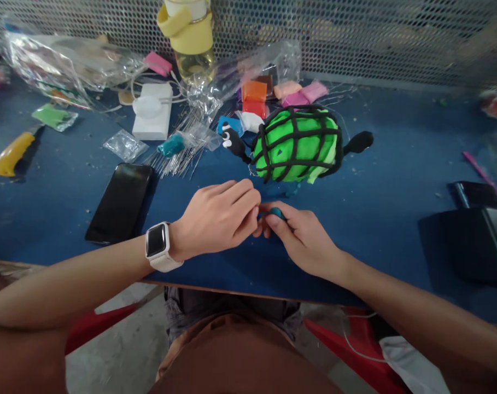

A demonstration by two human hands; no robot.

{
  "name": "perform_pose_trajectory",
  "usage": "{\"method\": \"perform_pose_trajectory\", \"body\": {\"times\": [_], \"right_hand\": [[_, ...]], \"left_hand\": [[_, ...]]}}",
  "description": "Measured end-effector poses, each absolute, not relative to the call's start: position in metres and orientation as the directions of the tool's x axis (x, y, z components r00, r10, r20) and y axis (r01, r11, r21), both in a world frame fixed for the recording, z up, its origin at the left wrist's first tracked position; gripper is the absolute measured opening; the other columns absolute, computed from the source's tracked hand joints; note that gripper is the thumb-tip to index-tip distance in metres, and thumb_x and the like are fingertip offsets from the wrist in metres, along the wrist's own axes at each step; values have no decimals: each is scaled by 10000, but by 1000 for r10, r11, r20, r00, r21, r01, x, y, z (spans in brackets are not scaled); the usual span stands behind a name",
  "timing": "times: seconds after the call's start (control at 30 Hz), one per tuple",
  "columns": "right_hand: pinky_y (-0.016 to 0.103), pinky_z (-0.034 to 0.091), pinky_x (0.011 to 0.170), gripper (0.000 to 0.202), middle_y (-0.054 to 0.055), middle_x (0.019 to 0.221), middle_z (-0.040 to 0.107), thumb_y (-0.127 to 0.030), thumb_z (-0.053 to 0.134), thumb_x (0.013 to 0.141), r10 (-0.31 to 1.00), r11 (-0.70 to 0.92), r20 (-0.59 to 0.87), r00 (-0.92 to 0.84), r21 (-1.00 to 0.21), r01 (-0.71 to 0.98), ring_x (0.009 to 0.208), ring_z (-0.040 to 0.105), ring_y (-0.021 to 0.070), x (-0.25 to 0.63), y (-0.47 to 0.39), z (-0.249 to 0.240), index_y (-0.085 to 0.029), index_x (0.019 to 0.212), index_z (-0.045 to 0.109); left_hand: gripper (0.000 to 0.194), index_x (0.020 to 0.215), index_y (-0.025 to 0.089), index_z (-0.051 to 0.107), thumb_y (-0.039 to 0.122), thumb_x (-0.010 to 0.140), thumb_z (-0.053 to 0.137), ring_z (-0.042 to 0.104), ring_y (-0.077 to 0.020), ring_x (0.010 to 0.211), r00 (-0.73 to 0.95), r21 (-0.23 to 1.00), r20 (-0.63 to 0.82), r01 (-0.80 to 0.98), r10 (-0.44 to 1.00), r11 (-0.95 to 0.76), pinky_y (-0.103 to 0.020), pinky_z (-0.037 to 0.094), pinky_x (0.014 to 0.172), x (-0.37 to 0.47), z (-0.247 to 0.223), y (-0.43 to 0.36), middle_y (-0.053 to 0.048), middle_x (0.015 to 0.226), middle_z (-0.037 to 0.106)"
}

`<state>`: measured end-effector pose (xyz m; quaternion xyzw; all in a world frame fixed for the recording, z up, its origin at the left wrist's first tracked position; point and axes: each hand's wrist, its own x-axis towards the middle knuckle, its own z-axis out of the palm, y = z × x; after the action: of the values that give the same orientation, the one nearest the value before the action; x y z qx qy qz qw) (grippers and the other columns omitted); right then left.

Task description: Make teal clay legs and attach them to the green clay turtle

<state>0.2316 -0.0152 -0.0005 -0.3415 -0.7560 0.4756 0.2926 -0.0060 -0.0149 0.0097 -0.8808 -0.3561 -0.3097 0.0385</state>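
Between thumb and forefinger, my right hand [303,235] pinches a small lump of teal modelling clay [277,212]. My left hand [221,213], with a white watch [158,245] on its wrist, is curled closed and meets the right fingertips. Whatever its fingers hold is hidden behind its back. Just beyond both hands lies a clay turtle [299,143] with a bright green shell crossed by black strips. Its black head has white eyes and points left; a black paddle-shaped piece sticks out on the right. Teal crumbs [292,189] lie at its near side.
A black phone [120,203] lies left of my hands. Behind it are thin wires [178,164], a teal clay packet [171,145] and a white box [153,121]. A yellow-topped bottle [193,41] stands at the mesh panel. A yellow-handled tool [12,155] lies far left, a dark box [467,246] right.
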Motion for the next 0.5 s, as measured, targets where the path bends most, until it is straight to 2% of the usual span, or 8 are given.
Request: {"method": "perform_pose_trajectory", "body": {"times": [0.07,0.13,0.23,0.4,0.5], "right_hand": [[256,558,753,370,1,877,813,-438,530,1248,783,355,151,-603,-905,234,770,750,131,232,-15,0,-222,1021,725],[261,536,737,413,8,891,805,-480,532,1249,779,388,178,-601,-890,239,776,738,136,232,-15,0,-219,988,717],[270,519,738,422,20,940,800,-523,541,1243,764,421,204,-612,-877,232,819,730,150,231,-14,-1,-213,1033,734],[269,464,678,490,-23,792,689,-590,599,1213,754,347,144,-640,-915,204,695,620,125,232,-12,3,-213,908,663],[284,470,702,559,-7,792,672,-628,552,1220,730,292,111,-674,-943,161,719,609,135,234,-9,6,-207,877,681]], "left_hand": [[45,1079,213,611,200,1069,569,712,-200,846,542,278,573,577,615,-768,-329,569,686,-6,7,-15,-47,990,740],[156,1204,211,602,232,1051,628,743,-220,953,564,353,574,484,594,-801,-341,631,736,-6,4,-15,-70,1091,752],[243,1346,203,610,235,1114,673,768,-220,1075,605,351,599,390,525,-851,-346,687,841,-6,1,-14,-98,1215,765],[134,1302,211,664,260,1178,673,784,-192,1072,604,306,619,401,501,-863,-313,695,890,-8,-3,-11,-86,1202,776],[99,1258,225,696,250,1163,705,787,-178,1051,567,402,604,389,560,-829,-290,685,867,-8,-2,-11,-77,1204,781]]}}
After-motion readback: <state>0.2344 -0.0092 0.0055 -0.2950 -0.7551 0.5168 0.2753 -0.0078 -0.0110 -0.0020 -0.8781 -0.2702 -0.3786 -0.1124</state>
